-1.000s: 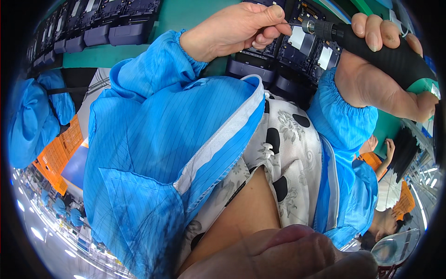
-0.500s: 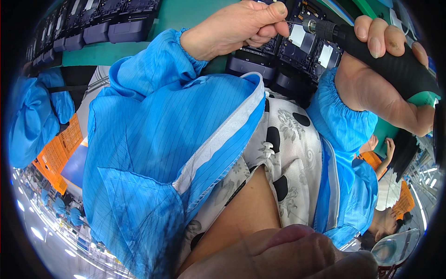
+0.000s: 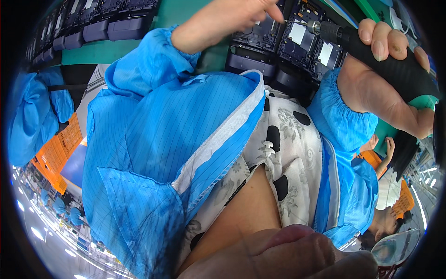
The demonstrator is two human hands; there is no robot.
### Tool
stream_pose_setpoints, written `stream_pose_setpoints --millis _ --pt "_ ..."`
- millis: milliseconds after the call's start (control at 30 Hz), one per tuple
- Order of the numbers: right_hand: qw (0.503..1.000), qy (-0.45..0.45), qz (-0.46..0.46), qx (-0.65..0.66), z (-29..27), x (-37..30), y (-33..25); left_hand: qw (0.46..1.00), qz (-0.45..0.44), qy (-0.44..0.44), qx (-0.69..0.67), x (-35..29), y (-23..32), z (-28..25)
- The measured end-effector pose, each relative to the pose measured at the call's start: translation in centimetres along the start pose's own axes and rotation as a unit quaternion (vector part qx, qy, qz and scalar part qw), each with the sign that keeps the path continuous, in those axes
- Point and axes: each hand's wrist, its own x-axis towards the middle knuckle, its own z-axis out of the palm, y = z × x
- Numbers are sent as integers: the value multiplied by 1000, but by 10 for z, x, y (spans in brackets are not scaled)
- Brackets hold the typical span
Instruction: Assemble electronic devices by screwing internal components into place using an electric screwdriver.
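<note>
My right hand is closed around the black grip of an electric screwdriver, which shows a green part at its lower right end. Its metal chuck and thin bit point left, over a dark plastic housing with a circuit board and a white panel in it. To the left, my left hand is partly cut off by the upper edge. One finger reaches toward the bit's tip but stays apart from it; the others look curled. Whatever they hold, if anything, is hidden.
More dark housings stand in a row at the upper left, on a green work surface. Orange crates show at the left. Another person in blue is at the far left; someone else's hand shows at the right.
My left hand has moved up and left, away from the screwdriver's bit, where its thumb and finger were pinched. My right hand has kept hold of the screwdriver and barely moved.
</note>
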Motion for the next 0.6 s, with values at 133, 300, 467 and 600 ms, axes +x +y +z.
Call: stream_pose_setpoints --millis 133,300,467,600 --pt "998 -34 45 37 7 -18 5 931 110 195 288 6 8 -19" --pt "987 -128 84 52 8 -40 28 779 94 200 586 6 20 -9" --pt "984 -147 77 61 8 -46 34 720 123 175 660 15 4 4" --pt "984 -155 53 70 4 -49 42 720 147 171 656 16 3 7"
